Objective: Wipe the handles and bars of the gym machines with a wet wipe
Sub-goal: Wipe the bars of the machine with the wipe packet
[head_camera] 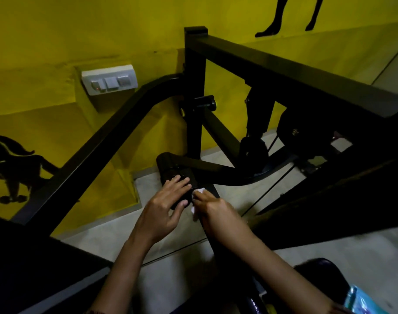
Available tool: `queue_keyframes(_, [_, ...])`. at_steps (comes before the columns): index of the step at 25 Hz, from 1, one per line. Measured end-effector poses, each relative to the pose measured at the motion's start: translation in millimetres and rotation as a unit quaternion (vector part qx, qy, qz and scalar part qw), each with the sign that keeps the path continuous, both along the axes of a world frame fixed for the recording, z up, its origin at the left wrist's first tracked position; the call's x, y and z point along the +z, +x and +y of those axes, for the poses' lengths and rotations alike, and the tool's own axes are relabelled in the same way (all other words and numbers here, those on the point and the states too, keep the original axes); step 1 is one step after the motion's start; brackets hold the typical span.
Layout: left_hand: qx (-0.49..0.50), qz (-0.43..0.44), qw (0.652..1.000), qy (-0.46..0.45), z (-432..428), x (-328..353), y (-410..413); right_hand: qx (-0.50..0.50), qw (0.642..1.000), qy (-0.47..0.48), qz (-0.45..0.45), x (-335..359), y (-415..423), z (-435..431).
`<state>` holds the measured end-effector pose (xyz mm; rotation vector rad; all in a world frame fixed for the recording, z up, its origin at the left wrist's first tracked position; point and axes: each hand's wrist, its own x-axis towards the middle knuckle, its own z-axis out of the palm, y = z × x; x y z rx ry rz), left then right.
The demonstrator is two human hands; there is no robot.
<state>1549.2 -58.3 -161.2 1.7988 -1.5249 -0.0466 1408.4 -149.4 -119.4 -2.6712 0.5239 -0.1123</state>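
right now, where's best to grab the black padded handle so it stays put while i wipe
Take the padded handle around its near end from above left, as the left hand does. It is a thick round cylinder lying slanted, so fingers go over, thumb under, likely leaving the bar free for the wet wipe in the right hand.

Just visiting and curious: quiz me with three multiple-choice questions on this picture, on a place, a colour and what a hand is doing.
1. Where is the white wipe? A on the floor; B in the right hand; C on the wall switches.
2. What colour is the wall? A white; B yellow; C red.
3. The left hand is: A hanging free; B holding a bottle; C gripping the black padded handle.
Answers: B, white cloth peeks out from that hand; B, the paint is yellow; C, its fingers curl over the pad.
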Motion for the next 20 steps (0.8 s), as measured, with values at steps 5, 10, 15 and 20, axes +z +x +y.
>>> queue_keyframes(5, [-0.003, 0.001, 1.0, -0.017, -2, -4, 0, 0.031, 0.999, 0.036, 0.013, 8, -43, 37])
queue_keyframes(10, [0.002, 0.016, 0.999, -0.035, -3, -6, -3, -0.029, 0.999, 0.033, -0.024, 38, -17, 9])
queue_keyframes(15, [-0.011, 0.023, 0.999, -0.034, -3, -9, 0, -0.02, 0.997, -0.042, 0.056, 10, -6, 21])
queue_keyframes(20, [-0.018, 0.022, 0.999, -0.035, -4, -8, 2, -0.004, 0.991, -0.112, 0.072, 16, -31, 44])
